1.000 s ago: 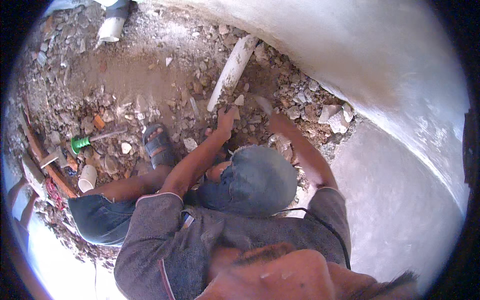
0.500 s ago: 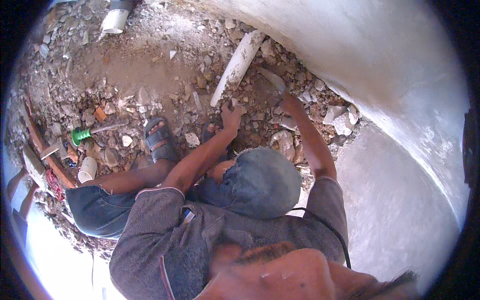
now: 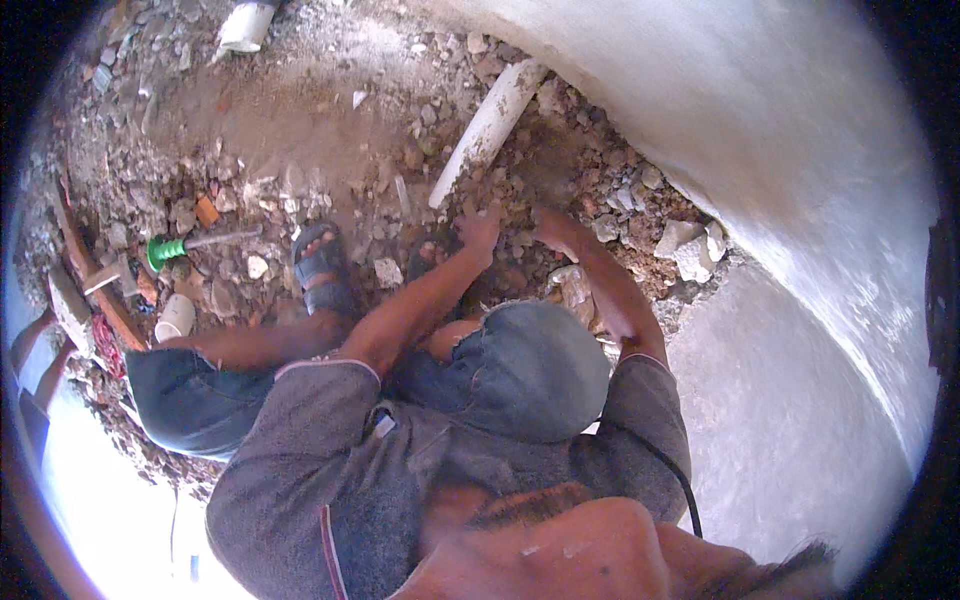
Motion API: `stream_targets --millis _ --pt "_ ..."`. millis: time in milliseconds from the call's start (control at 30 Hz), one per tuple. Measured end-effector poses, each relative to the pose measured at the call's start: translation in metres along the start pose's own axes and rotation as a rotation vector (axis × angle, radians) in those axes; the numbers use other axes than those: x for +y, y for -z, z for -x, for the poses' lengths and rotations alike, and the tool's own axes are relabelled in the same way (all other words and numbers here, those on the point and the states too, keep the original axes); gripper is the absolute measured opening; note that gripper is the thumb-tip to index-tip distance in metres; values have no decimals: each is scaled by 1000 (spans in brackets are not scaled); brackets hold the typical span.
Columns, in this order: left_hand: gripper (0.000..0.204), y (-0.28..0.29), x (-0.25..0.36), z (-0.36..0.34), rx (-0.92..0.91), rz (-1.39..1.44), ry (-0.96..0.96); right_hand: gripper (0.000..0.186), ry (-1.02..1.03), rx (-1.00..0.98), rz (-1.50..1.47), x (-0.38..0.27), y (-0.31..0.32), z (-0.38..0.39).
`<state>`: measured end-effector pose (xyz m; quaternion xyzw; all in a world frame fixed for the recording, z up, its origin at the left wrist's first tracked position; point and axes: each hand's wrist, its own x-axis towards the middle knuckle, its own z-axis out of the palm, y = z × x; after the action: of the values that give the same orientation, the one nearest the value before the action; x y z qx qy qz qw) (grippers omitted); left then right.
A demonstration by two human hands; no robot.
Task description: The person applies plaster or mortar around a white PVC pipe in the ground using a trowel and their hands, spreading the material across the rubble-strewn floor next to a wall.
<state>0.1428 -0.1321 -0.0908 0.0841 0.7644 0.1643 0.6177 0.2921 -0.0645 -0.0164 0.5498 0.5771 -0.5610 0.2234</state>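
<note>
A white plastic pipe [image 3: 488, 130], smeared with dirt, slants out of the rubble by the wall. Just below its near end is my left hand [image 3: 480, 230], low over the stones, fingers stretched out and apart with nothing clearly in them. To its right, my right hand [image 3: 556, 232] reaches down to the dark soil [image 3: 560, 165] beside the pipe. Motion smears its fingers, and I cannot make out a tool in it. Pale rock chunks [image 3: 572, 290] lie under my right forearm.
A smooth grey wall [image 3: 780, 130] curves along the right. At left lie a green-handled tool [image 3: 165, 252], a white pipe piece [image 3: 175, 316] and a wooden strip [image 3: 95, 275]. Another white pipe end [image 3: 245, 28] shows at the top. Loose stones cover the ground. Another person's limbs [image 3: 45, 365] show at far left.
My right hand has drawn left and down, toward my left hand. The pale blade it held no longer shows clearly. My left hand has shifted slightly right and its fingers have spread.
</note>
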Motion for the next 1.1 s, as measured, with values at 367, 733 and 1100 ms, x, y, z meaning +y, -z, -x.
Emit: stream_targets --millis 367,733,1100 --pt "76 -14 -38 -57 -71 205 -44 50 80 -43 324 23 10 -53" --pt "67 -17 -18 -15 14 -101 -137 46 -47 2 -266 52 -78 -13" --pt "59 -26 7 44 6 -86 -443 41 238 125 211 37 -78 64"
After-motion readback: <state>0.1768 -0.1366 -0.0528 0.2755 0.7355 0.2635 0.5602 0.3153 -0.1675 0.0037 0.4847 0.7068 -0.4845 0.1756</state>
